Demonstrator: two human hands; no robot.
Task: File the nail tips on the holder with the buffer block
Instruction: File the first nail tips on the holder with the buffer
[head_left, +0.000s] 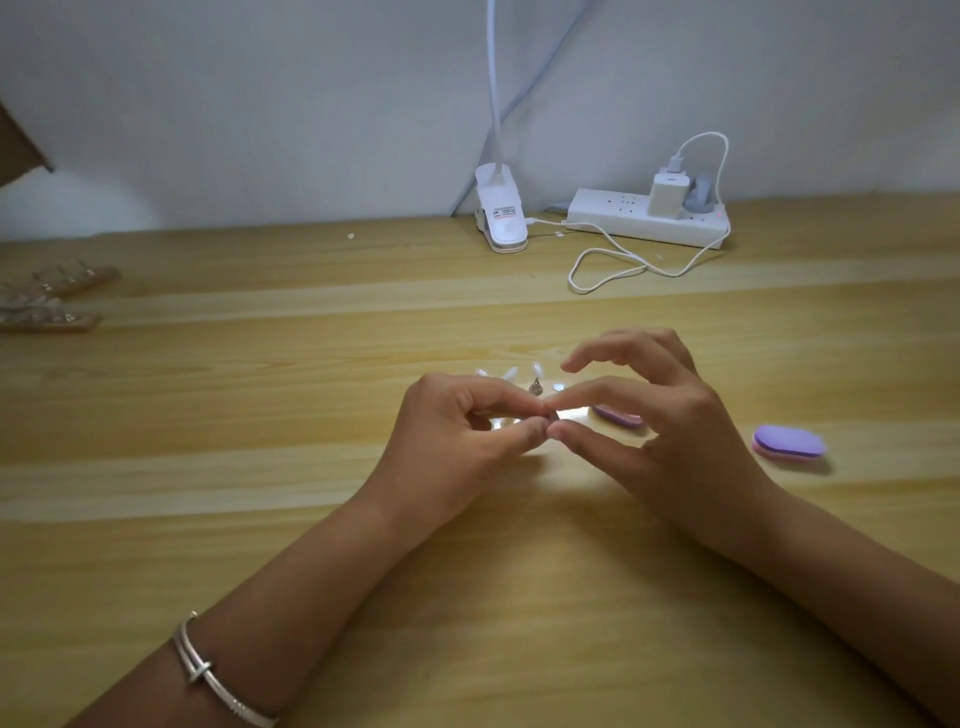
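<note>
Wooden counter (311, 467) under both forearms, and the two hands meet fingertip to fingertip in the middle. Left hand (457, 431) curls in, thumb and forefinger pinching a small piece (553, 415). Right hand (660, 431) pinches the same spot from the other side, its other fingers lifted and loosely fanned above. What that piece is, I cannot tell: too small, too blurred.

Just beyond the left hand's fingertips the holder (535, 387) shows a metal joint, with pale nail tips (510, 372) fanning out away from the person. One buffer block (789, 441), purple over pink, lies flat off to the right of the right hand, apart from it. A second block (618, 415) in the same colours peeks out behind the right hand's fingers.

Silver bracelet (208, 670) on the left forearm. Well beyond both hands, by the wall: a white clip lamp (496, 218), a power strip (644, 223) with a charger (667, 195) plugged in, and a looping cable (623, 265). Far to the left of the left hand, blurred spare holders (47, 306).
</note>
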